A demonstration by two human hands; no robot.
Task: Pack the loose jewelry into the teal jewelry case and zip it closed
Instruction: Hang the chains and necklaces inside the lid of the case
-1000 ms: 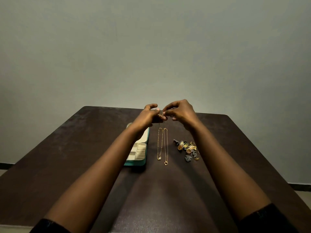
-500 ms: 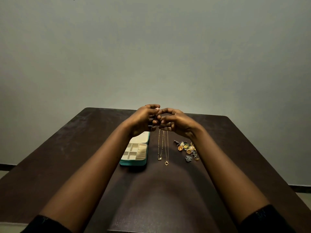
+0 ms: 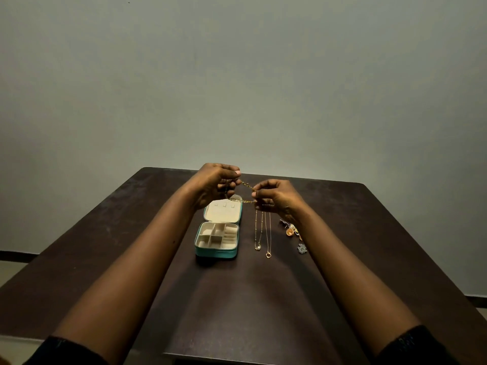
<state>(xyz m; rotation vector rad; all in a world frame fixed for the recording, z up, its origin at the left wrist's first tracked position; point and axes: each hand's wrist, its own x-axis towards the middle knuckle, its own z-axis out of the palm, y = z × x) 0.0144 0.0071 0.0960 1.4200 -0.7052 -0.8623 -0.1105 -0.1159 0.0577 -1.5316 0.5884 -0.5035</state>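
The teal jewelry case lies open on the dark table, cream compartments toward me and its lid flat behind. My left hand and my right hand are raised above the lid and each pinches an end of a gold chain stretched between them. Two thin gold necklaces with small pendants lie side by side just right of the case. A pile of earrings and small pieces sits further right, partly hidden by my right wrist.
A plain grey wall stands behind the table's far edge. Bare tabletop stretches left of the case and in front of it toward me. My forearms cross the near half of the table.
My hands have drawn apart, the left going up and left, and the gold chain now spans between them. The case's lid interior has come into sight from under my left hand.
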